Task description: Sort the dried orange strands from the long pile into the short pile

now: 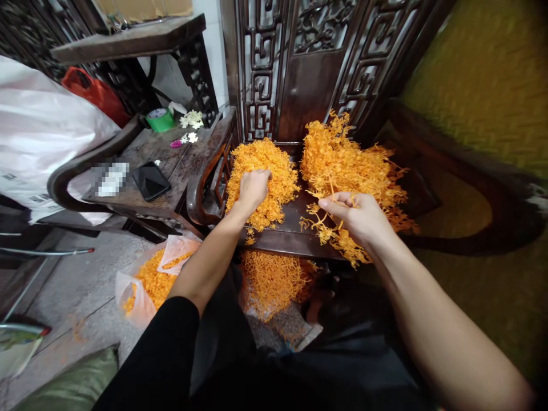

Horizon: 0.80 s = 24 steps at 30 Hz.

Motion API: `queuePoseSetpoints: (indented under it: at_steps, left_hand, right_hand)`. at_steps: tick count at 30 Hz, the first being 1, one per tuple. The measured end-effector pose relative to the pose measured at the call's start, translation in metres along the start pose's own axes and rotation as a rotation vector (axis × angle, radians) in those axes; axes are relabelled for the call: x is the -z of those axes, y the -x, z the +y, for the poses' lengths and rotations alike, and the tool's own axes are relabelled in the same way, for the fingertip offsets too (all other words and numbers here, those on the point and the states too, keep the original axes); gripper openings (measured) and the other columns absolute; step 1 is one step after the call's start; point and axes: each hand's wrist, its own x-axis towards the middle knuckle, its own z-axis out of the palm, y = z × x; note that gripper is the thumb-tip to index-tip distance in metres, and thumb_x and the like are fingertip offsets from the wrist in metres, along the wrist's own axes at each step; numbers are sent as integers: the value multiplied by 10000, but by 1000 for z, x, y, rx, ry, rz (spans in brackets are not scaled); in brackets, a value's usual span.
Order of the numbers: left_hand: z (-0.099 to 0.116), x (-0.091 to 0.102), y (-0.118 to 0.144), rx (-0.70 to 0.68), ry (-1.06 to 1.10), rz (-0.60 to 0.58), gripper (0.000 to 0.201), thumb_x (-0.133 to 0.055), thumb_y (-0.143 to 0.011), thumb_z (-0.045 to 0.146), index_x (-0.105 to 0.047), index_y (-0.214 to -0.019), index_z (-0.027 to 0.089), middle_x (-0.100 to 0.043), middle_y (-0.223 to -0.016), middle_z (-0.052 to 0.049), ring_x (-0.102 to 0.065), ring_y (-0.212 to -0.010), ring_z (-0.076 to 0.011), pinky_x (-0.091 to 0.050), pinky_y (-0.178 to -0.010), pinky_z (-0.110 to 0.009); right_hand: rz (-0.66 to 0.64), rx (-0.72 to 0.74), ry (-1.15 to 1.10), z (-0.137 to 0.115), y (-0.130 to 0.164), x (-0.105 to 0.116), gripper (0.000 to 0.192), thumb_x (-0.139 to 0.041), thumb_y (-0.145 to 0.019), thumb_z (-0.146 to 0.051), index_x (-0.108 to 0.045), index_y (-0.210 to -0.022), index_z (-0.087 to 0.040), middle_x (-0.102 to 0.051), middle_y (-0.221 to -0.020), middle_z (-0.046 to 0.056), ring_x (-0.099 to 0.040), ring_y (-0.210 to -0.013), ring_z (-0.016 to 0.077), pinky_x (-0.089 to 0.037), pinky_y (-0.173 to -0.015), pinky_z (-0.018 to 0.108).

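On the dark wooden seat (295, 212) of a carved chair lie two orange heaps. The left heap (274, 157) is made of small, loose orange flower-like pieces. My left hand (253, 189) rests on or just above it, with fingers curled closed; whatever they hold is hidden. To the right stands a taller, tangled heap of branching orange plastic-looking sprigs (342, 154). In front of it my right hand (359, 217) is closed, thumb and fingers pinching a thin orange sprig (323, 225) whose branches hang down toward the seat's front edge.
Orange stems (274, 279) are piled below the seat's front edge. A plastic bag (143, 305) of orange pieces sits on the floor at left. Another chair bears a black phone (151, 181), green tape (160, 120), white flowers (191, 119) and a large white bag (43, 125).
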Motion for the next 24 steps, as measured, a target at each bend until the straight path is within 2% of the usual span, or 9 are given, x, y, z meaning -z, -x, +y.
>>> queuePoseSetpoints:
  at_steps: [3,6,9,11,14,16,19,22,24]
  left_hand:
    - [-7,3,0,-70,-113,-67,406,-523,-815,-17,-762,-1069,191,-678,-1233,-149,-551,-1251,-335,-390,-1076,-496]
    - [5,11,4,-72,-5,-88,406,-577,-787,-3,-760,-1112,158,-663,-1262,-151,-569,-1240,-310,-416,-1083,-458]
    - [32,23,16,-124,389,-135,285,-569,-881,82,-750,-1094,134,-731,-1101,-115,-659,-1040,-213,-487,-1001,-365]
    - [51,28,27,-124,702,-233,218,-565,-956,203,-737,-1073,137,-755,-1010,-89,-682,-909,-164,-525,-915,-324]
    - [74,25,41,-29,967,-330,163,-700,-898,247,-736,-1014,138,-762,-964,-71,-685,-864,-132,-532,-867,-288]
    - [82,18,43,109,1040,-287,112,-775,-815,169,-740,-914,128,-757,-908,-62,-669,-826,-121,-529,-836,-281]
    - [81,7,32,363,1136,-114,43,-723,-810,72,-721,-826,112,-744,-863,-62,-631,-734,-102,-522,-757,-275]
    - [58,4,11,586,1120,125,106,-608,-880,66,-702,-890,115,-735,-897,-58,-627,-712,-97,-507,-694,-250]
    - [35,6,1,566,943,181,86,-627,-917,155,-704,-940,126,-726,-881,-47,-657,-770,-127,-522,-721,-255]
  right_hand:
    - [-49,43,-6,-1,4,6,372,-894,-644,-494,-724,-716,-172,-535,-563,-25,-385,-506,82,-242,-476,244]
    - [-92,36,33,2,6,7,357,-880,-680,-490,-743,-777,-175,-571,-596,-15,-417,-520,90,-265,-485,240]
    - [-139,17,73,6,6,5,371,-859,-712,-513,-744,-837,-183,-608,-628,-3,-459,-530,108,-316,-504,249]
    - [-165,18,103,7,6,3,388,-850,-719,-527,-738,-862,-184,-631,-652,5,-483,-539,119,-343,-517,258]
    - [-198,46,152,4,6,-1,386,-832,-730,-532,-732,-838,-176,-659,-691,22,-515,-572,132,-370,-535,265]
    - [-204,63,194,1,7,-5,357,-814,-745,-517,-736,-805,-174,-660,-677,25,-513,-573,133,-366,-533,264]
    - [-188,31,248,-1,9,-14,316,-821,-719,-483,-752,-765,-178,-648,-617,18,-495,-537,133,-351,-513,267]
    - [-276,-60,278,1,13,-22,306,-861,-658,-466,-755,-685,-180,-642,-576,20,-483,-508,134,-342,-493,269]
    - [-269,-74,198,4,13,-23,316,-880,-632,-472,-756,-685,-187,-672,-621,30,-507,-528,136,-358,-496,267]
